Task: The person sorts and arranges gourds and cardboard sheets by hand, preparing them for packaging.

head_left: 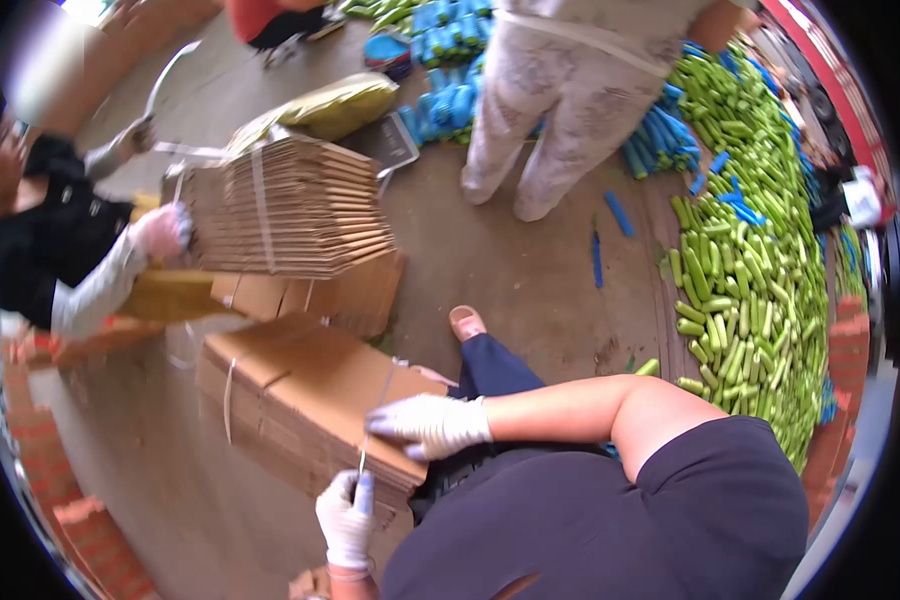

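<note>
A bundle of flat, folded cardboard cartons lies in front of me, tied with thin pale straps. My left hand, in a white glove with grey-blue fingertips, pinches a strap at the bundle's near edge. On the top carton rests my right hand, gloved the same way, its fingers stretched out and their tips right at that strap. Behind this bundle is another stack of flat cartons. Above it, a larger strapped bundle is held by a person in grey sleeves.
A long heap of green, elongated vegetables runs along the right, with blue-wrapped ones at its far end. A person in patterned trousers stands ahead. Blue pieces lie on the floor. Red bricks line the left edge.
</note>
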Available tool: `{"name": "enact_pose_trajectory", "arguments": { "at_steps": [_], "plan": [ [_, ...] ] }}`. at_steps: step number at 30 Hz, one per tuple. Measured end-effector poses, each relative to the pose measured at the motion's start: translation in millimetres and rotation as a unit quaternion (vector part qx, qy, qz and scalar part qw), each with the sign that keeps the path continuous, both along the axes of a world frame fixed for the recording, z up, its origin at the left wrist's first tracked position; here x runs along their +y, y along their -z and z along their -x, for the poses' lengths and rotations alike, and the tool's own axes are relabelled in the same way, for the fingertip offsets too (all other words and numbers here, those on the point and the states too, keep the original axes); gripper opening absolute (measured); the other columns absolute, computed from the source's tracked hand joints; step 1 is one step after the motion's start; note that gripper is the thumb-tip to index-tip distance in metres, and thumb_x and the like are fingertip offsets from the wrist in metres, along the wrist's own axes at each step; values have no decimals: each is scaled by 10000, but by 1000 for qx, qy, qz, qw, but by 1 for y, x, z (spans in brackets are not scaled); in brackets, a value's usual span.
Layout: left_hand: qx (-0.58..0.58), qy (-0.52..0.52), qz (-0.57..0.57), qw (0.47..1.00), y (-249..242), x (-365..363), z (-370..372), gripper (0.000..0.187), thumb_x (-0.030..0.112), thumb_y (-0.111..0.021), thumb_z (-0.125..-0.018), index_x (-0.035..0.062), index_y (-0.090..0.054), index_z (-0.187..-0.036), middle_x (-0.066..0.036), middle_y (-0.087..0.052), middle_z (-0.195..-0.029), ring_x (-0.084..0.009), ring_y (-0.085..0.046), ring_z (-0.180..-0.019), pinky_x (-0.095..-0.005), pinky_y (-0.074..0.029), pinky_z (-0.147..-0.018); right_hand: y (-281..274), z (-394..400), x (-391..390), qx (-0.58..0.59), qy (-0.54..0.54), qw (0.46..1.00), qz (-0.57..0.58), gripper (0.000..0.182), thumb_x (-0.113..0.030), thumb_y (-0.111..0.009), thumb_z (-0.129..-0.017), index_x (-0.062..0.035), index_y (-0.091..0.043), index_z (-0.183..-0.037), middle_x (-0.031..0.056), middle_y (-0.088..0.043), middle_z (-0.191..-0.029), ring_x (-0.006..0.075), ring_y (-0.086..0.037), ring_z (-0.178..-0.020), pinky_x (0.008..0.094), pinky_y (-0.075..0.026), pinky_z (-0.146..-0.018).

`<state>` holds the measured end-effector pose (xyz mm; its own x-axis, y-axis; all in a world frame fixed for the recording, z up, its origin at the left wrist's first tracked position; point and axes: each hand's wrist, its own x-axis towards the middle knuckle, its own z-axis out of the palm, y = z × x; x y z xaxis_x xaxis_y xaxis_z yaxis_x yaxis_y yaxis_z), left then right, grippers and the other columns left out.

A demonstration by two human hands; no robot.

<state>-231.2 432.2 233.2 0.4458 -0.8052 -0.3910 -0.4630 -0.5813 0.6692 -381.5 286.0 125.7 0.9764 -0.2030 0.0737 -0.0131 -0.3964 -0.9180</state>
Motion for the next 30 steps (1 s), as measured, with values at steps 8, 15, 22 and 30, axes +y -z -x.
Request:
{"name": "enact_pose_trajectory", "arguments": {
  "at_steps": [8,15,22,30],
  "plan": [
    [6,59,13,998,0,7,26,196,180,-533,-902,3,-600,-848,-92,-530,-645,-150,-458,-565,-309,-409,-541,-30,-2,19,-66,29,997,28,439,-149,-622,-730,-60,-521,-1148,238,-424,-1288,401,-495,-1090,423,-440,-893],
    [-11,87,-7,996,-13,-16,87,201,196,-539,-897,10,-613,-907,-128,-592,-727,-191,-522,-606,-329,-446,-593,-32,58,11,-96,73,992,27,206,-205,-639,-738,-41,-628,-863,236,-464,-1228,388,-548,-976,431,-459,-834],
    [-61,197,-39,978,-24,-62,201,207,228,-534,-897,42,-615,-854,-176,-562,-655,-290,-501,-532,-376,-432,-543,-33,171,-14,-171,116,969,136,224,-230,-676,-643,-39,-627,-749,101,-570,-851,292,-553,-856,409,-451,-726],
    [-171,410,1,896,-7,-127,263,217,238,-553,-877,51,-626,-792,-158,-596,-646,-303,-584,-559,-388,-456,-536,-55,265,-44,36,179,964,194,197,-233,-684,-576,-87,-666,-706,76,-627,-779,278,-599,-792,394,-475,-696]
  ]
}}
